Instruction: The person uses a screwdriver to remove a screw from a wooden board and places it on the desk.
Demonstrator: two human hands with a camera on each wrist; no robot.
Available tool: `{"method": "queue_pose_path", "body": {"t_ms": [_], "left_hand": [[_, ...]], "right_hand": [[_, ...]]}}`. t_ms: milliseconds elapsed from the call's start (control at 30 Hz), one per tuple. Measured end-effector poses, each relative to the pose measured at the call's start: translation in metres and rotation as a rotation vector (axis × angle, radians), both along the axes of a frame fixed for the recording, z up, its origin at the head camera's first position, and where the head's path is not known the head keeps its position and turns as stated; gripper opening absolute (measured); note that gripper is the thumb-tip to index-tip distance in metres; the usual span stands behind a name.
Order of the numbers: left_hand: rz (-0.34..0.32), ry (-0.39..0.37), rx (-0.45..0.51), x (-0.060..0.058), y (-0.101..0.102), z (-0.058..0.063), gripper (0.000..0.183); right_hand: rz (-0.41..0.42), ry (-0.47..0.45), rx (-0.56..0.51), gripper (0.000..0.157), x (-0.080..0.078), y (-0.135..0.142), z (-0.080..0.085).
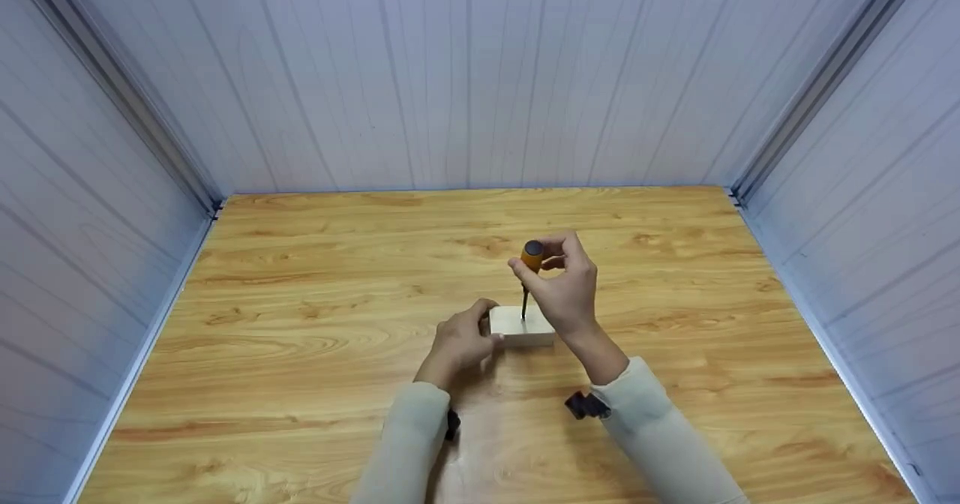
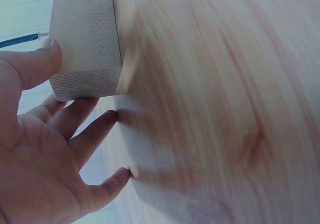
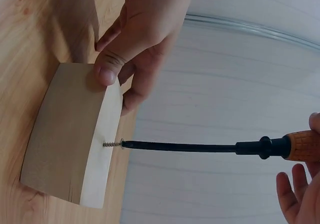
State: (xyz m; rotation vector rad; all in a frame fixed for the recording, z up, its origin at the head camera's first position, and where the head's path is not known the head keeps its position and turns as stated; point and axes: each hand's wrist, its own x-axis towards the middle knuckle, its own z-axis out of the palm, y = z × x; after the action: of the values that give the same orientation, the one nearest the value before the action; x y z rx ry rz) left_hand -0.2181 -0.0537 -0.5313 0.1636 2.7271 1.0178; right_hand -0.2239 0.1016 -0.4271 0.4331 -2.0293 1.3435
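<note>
A pale wooden block [image 1: 517, 331] lies on the table with a screw [image 3: 112, 144] standing partway out of its top face. My left hand [image 1: 459, 339] holds the block's left end between thumb and fingers; in the left wrist view the other fingertips rest on the tabletop. Above it, my right hand [image 1: 568, 290] pinches the orange handle of a screwdriver [image 1: 532, 256] between thumb and fingers. The screwdriver stands nearly upright, its dark shaft running down to the screw. In the right wrist view the tip [image 3: 126, 144] meets the screw head.
The wood-grain table [image 1: 315, 294] spreads out around the block. White panel walls [image 1: 465, 76] close in the back and both sides. Dark wrist devices [image 1: 586, 406] sit by the light sleeves [image 1: 660, 421].
</note>
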Motion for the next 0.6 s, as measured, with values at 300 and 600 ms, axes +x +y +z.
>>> {"method": "queue_pose_path", "body": {"t_ms": [300,600], "left_hand": [[-0.008,0.005,0.011,0.001,0.002,0.001,0.048],[0.005,-0.003,0.025,0.0,0.001,0.001,0.045]], "right_hand": [[0.181,-0.134,-0.071,0.027,0.015,0.002,0.022],[0.516,-0.088,0.05,0.033,0.009,0.014,0.023]]}}
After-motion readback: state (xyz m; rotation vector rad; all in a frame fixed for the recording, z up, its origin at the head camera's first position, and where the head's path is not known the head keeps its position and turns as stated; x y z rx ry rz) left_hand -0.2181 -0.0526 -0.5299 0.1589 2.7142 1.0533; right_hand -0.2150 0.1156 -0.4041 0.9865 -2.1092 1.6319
